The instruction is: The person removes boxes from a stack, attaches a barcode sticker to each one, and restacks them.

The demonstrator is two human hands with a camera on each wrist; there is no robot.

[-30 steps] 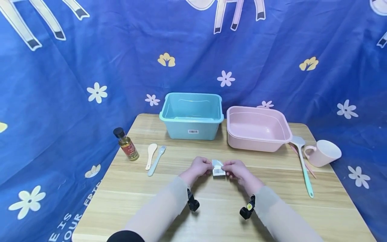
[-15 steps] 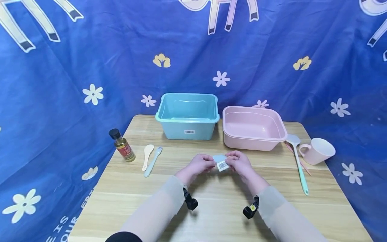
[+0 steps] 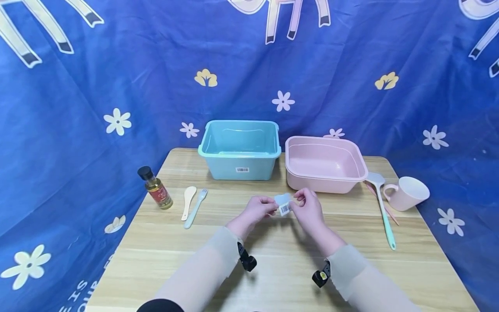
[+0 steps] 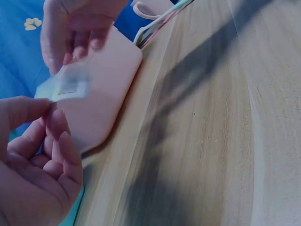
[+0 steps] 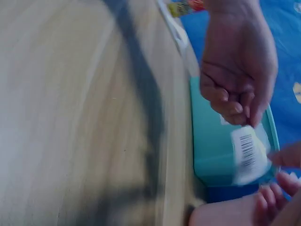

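A small, pale, partly see-through packet with a barcode label (image 3: 285, 208) is held up between the two hands, over the table. My left hand (image 3: 254, 213) pinches its left edge between thumb and fingertips; the left wrist view shows this pinch close up, the left hand (image 4: 37, 155) at lower left and the packet (image 4: 70, 87) blurred. At the packet's right side is my right hand (image 3: 309, 212), its thumb tip at the edge and its fingers spread away from the thumb. In the right wrist view the barcode (image 5: 246, 149) faces the camera.
Behind the hands stand a teal bin (image 3: 243, 167) and a pink basin (image 3: 319, 184). At left are an oil bottle (image 3: 157, 190), a white spoon (image 3: 189, 203) and a light blue fork (image 3: 196, 209). A spatula (image 3: 383, 212), a pink stick (image 3: 391, 216) and a mug (image 3: 409, 194) lie at right.
Both hands have lifted the packet slightly away from me and its label has tilted. The right fingers have parted from the thumb, while the left hand keeps its pinch. The head view shifted a little.
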